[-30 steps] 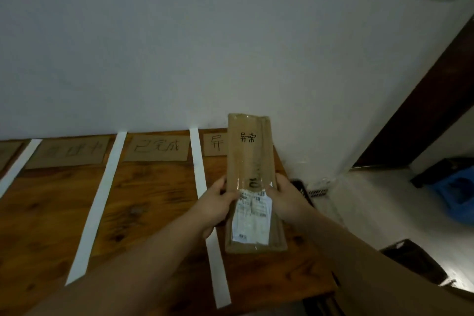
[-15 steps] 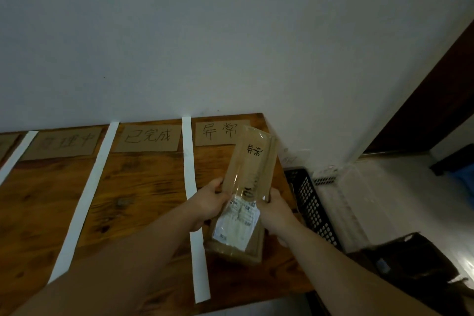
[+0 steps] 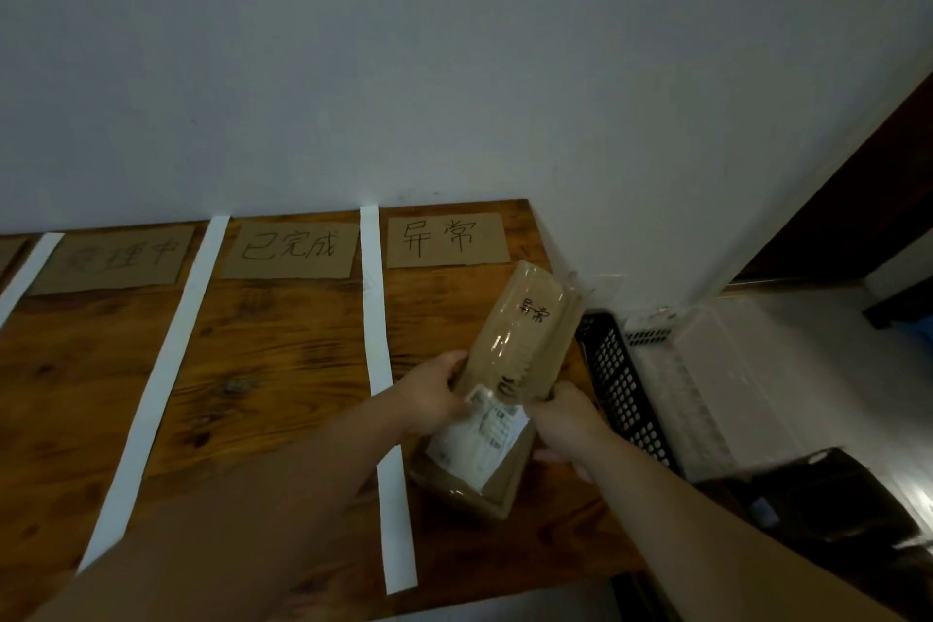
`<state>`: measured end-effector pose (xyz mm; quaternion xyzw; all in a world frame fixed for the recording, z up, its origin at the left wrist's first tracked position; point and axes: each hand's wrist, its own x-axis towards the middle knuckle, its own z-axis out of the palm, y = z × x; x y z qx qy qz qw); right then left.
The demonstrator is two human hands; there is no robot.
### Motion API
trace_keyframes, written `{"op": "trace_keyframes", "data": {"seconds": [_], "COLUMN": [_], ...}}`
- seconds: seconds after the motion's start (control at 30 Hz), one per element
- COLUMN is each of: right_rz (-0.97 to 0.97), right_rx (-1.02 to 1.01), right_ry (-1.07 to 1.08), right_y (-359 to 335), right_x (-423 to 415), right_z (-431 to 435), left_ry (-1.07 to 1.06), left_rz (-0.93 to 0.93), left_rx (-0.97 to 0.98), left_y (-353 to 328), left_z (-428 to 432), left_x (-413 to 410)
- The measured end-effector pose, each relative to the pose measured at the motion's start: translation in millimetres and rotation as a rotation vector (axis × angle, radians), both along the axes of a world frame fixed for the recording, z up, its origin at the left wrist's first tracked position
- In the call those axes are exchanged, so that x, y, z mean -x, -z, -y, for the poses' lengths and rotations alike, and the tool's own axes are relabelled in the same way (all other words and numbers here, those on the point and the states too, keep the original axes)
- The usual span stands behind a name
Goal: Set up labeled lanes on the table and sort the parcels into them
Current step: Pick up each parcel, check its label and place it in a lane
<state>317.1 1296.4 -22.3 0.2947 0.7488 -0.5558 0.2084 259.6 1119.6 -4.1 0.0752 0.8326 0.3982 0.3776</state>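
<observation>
Cardboard parcel (image 3: 525, 333), gripped by left hand (image 3: 431, 391) and right hand (image 3: 568, 412): placement before the 异常 label card (image 3: 447, 240) appears underway; next, lower flat, release

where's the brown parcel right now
In the head view, the parcel is held between the left hand and the right hand at the rightmost lane, right of the last white strip and near the 异常 card.

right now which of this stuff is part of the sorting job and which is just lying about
Part of the job: the parcel, held by the left hand and right hand; the white paper strips marking lanes; the cardboard labels; the table.
Lying about: the black crate beside the table; the dark bag on the floor.
</observation>
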Motion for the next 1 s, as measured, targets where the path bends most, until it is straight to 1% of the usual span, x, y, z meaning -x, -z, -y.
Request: {"op": "trace_keyframes", "data": {"seconds": [0.1, 0.13, 0.2, 0.27, 0.3, 0.37, 0.43, 0.5, 0.6, 0.63, 0.67, 0.73, 0.77, 0.8, 1.0], "right_rz": [-0.208, -0.222, -0.176, -0.182, -0.178, -0.114, -0.064, -0.04, -0.071, -0.083, -0.093, -0.101, -0.109, -0.118, -0.123], "right_rx": [-0.265, -0.325, -0.479, -0.742, -0.834, -0.916, -0.956, -1.018, -1.071, -1.077, -1.073, -1.066, -1.064, -1.06, -1.014], "right_ry": [-0.153, -0.214, -0.374, -0.617, -0.727, -0.872, -0.932, -0.949, -0.874, -0.839, -0.812, -0.784, -0.777, -0.772, -0.72], "right_y": [1, 1, 0, 2, 0, -5, -5, -2, 4, 5, 5, 7, 8, 10, 17], "right_x": [7, 10, 19, 31, 36, 44, 41, 33, 26, 26, 27, 28, 29, 30, 57], "right_z": [-19, -24, -33, -42, -47, -55, -63, -70, -70, -67, -64, -60, -58, -55, -35], "left_ry": [0.027, 0.026, 0.05, 0.085, 0.101, 0.141, 0.177, 0.143, 0.035, 0.069, 0.176, 0.456, 0.534, 0.547, 0.389], "left_rz": [-0.052, -0.05, -0.054, -0.056, -0.067, -0.104, -0.138, -0.215, -0.434, -0.468, -0.473, -0.467, -0.471, -0.476, -0.606], "left_rx": [0.041, 0.041, 0.056, 0.082, 0.092, 0.116, 0.158, 0.195, 0.282, 0.308, 0.363, 0.528, 0.594, 0.631, 0.666], "left_y": [9, 11, 15, 17, 18, 19, 17, 15, 6, 3, 2, 3, 6, 9, 16], "left_z": [1, 2, 2, 1, 1, -1, -6, -13, -21, -20, -17, -8, -3, 2, 11], "left_x": [6, 7, 6, 4, 4, 12, 27, 43, 49, 43, 35, 16, 12, 12, 47]}}
